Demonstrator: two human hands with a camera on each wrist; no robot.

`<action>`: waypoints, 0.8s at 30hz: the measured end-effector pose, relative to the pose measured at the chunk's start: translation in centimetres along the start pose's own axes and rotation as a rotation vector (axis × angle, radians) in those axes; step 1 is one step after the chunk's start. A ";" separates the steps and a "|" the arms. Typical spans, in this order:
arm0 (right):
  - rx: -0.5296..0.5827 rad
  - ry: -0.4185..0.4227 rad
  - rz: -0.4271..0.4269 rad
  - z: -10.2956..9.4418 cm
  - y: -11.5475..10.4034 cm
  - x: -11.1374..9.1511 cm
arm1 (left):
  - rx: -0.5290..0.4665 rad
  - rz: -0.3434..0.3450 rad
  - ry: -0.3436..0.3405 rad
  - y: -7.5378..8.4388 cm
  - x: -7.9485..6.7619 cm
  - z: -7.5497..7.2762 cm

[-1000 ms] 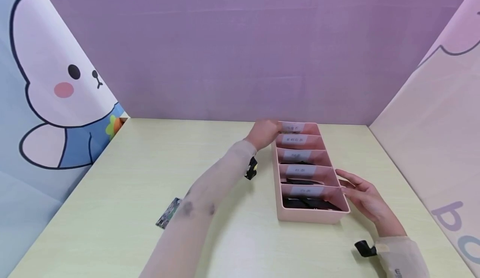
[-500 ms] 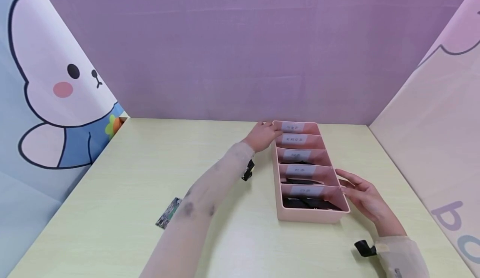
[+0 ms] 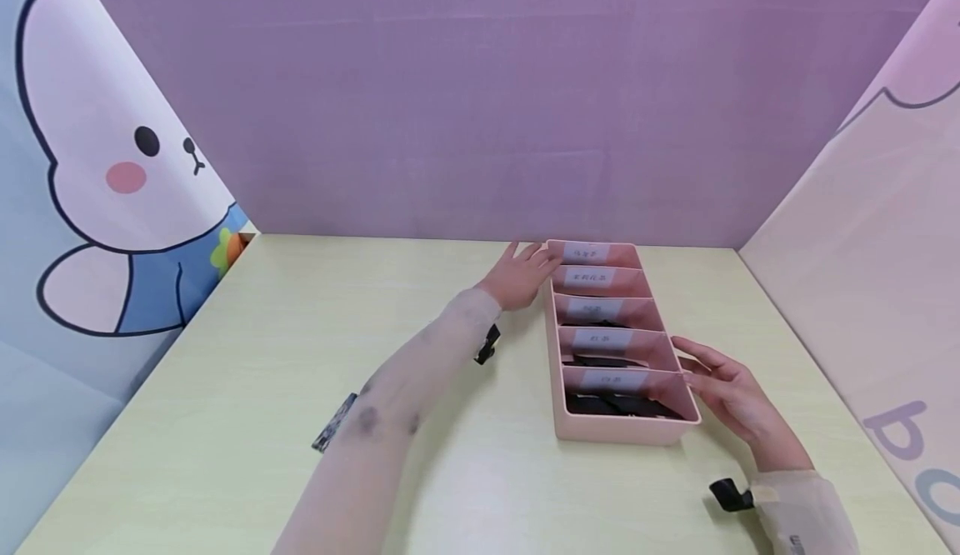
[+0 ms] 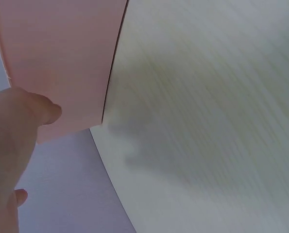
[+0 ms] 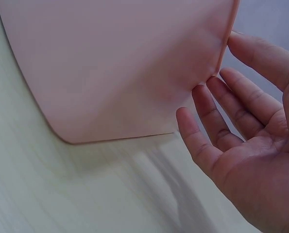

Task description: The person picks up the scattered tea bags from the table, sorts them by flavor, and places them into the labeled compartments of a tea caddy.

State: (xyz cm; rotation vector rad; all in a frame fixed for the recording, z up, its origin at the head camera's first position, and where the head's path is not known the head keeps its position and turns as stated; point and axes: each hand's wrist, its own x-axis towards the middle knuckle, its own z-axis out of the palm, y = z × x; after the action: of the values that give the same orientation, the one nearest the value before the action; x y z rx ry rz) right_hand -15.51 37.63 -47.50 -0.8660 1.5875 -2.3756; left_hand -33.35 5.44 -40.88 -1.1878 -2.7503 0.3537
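A long pink box (image 3: 624, 431) divided into several labelled compartments stands right of centre in the head view. Dark flat packets (image 3: 622, 406) lie in its near compartments. At its far left corner is my left hand (image 3: 519, 278), fingers spread, the fingertips at the rim. The left wrist view has its thumb close to the pink outer wall (image 4: 61, 63); contact is unclear. My right hand (image 3: 726, 392) is at the box's right side with fingers loosely extended. In the right wrist view its fingertips (image 5: 231, 41) meet the box's edge.
A small patterned sachet (image 3: 334, 423) lies on the pale table (image 3: 225, 422), partly covered by the left forearm (image 3: 390, 422). A purple backdrop (image 3: 480, 105) rises behind the table. Printed panels (image 3: 120, 163) stand at both sides.
My left hand has drawn back from inside the farthest compartment to the box's left rim, and its fingers have straightened. The left forearm has shifted slightly left. The right hand stays put.
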 end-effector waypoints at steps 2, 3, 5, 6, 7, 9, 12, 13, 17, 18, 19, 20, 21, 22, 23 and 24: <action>-0.001 -0.001 0.000 0.0 0.0 0.0 | 0.004 0.004 0.015 -0.2 -0.1 0.3; -0.002 0.000 -0.001 0.0 0.0 0.0 | 0.003 0.005 0.021 -0.3 -0.1 0.4; -0.003 0.002 -0.001 0.0 0.1 0.0 | -0.002 0.004 0.029 -0.5 -0.3 0.6; -0.004 0.004 0.001 0.0 0.1 0.0 | -0.014 0.005 0.032 -0.6 -0.3 0.8; -0.003 0.005 0.002 0.0 0.1 -0.1 | -0.026 0.004 0.033 -0.6 -0.5 0.8; -0.001 0.006 0.004 0.1 0.0 -0.1 | -0.049 0.006 0.037 -0.7 -0.8 1.0; 0.003 0.007 0.004 0.1 0.0 -0.1 | -0.048 0.023 0.060 -1.0 -1.4 1.4; 0.004 0.008 0.003 0.1 0.0 -0.1 | -0.038 0.029 0.068 -1.1 -1.6 1.5; 0.003 0.007 -0.001 0.1 0.0 -0.1 | -0.011 0.038 0.072 -1.4 -2.7 1.8; 0.003 0.006 -0.001 0.1 0.0 -0.1 | -0.014 0.037 0.067 -1.5 -3.0 1.8; 0.004 0.005 0.000 0.1 0.0 0.0 | -0.018 0.035 0.059 -1.6 -3.4 1.8; 0.004 0.004 0.000 0.1 0.0 0.0 | -0.023 0.034 0.052 -1.7 -3.8 1.8; 0.004 0.003 0.000 0.1 0.0 0.0 | -0.032 0.033 0.050 -1.8 -4.2 1.8; 0.006 0.002 0.000 0.1 0.0 0.0 | -0.040 0.032 0.047 -1.9 -4.5 1.9; 0.007 0.001 0.000 0.1 0.0 0.0 | -0.046 0.032 0.047 -2.1 -4.9 1.9; 0.008 0.001 -0.001 0.1 0.0 0.0 | -0.051 0.033 0.049 -2.2 -5.3 2.0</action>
State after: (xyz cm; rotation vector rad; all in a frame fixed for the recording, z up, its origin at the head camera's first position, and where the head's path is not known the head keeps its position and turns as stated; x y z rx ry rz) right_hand -15.48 37.54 -47.42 -0.8642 1.5768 -2.3820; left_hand -31.66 -0.19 -42.35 -1.2376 -2.7159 0.2554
